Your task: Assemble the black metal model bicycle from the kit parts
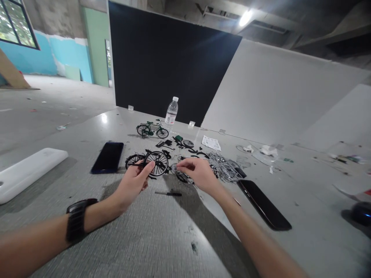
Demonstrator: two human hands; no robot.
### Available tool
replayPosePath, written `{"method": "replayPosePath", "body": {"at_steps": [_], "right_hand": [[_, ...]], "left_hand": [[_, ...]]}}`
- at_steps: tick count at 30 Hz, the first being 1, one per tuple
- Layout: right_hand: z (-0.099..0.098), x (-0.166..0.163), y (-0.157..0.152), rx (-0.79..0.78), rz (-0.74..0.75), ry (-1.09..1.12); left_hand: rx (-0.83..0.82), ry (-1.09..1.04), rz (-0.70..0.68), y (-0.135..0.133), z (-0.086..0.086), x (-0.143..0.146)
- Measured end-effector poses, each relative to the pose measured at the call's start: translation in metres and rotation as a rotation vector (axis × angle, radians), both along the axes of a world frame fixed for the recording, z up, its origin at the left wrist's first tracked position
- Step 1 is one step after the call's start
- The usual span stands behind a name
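My left hand (pixel 135 179) pinches a small black model bicycle wheel (pixel 160 163) with thin spokes, holding it just above the table. Behind that wheel other dark model bicycle parts (pixel 133 159) show, and I cannot tell whether they are joined to it. To its right, my right hand (pixel 197 172) is closed, thumb against fingertips; whatever is between them is too small to make out. Under and around the right hand lie more black wheels (pixel 183 177) and loose parts. A small screwdriver (pixel 171 194) rests on the table between and below my hands.
An assembled green model bicycle (pixel 150 129) stands behind, near a water bottle (pixel 171 112). Grey plastic part frames (pixel 226 168) and a printed sheet (pixel 211 143) lie right. One phone (pixel 108 157) is left, another (pixel 264 204) right. A white oblong case (pixel 31 172) lies far left.
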State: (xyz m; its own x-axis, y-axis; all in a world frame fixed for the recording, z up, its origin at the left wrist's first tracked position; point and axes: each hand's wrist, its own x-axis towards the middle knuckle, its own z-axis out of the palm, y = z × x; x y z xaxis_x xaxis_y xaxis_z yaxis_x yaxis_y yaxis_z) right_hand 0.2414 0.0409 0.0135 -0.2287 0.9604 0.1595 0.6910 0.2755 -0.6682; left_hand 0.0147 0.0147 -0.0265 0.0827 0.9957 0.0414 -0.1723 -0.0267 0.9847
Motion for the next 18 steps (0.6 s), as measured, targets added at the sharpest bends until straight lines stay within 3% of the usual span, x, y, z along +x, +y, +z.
{"method": "replayPosePath", "body": {"at_steps": [5, 10, 14, 18], "right_hand": [[-0.003, -0.003, -0.015, -0.013, 0.031, -0.132], [-0.001, -0.001, -0.016, 0.003, 0.035, -0.14], [0.002, -0.001, -0.017, -0.01, 0.073, -0.167], [0.002, 0.001, -0.015, -0.001, 0.11, -0.329]], "left_hand": [[-0.038, 0.049, -0.097, -0.002, -0.001, -0.002], [0.078, 0.148, -0.261, -0.007, -0.005, -0.003], [0.176, 0.17, -0.42, -0.017, 0.004, -0.002], [0.249, 0.229, -0.543, -0.024, 0.013, -0.003]]}}
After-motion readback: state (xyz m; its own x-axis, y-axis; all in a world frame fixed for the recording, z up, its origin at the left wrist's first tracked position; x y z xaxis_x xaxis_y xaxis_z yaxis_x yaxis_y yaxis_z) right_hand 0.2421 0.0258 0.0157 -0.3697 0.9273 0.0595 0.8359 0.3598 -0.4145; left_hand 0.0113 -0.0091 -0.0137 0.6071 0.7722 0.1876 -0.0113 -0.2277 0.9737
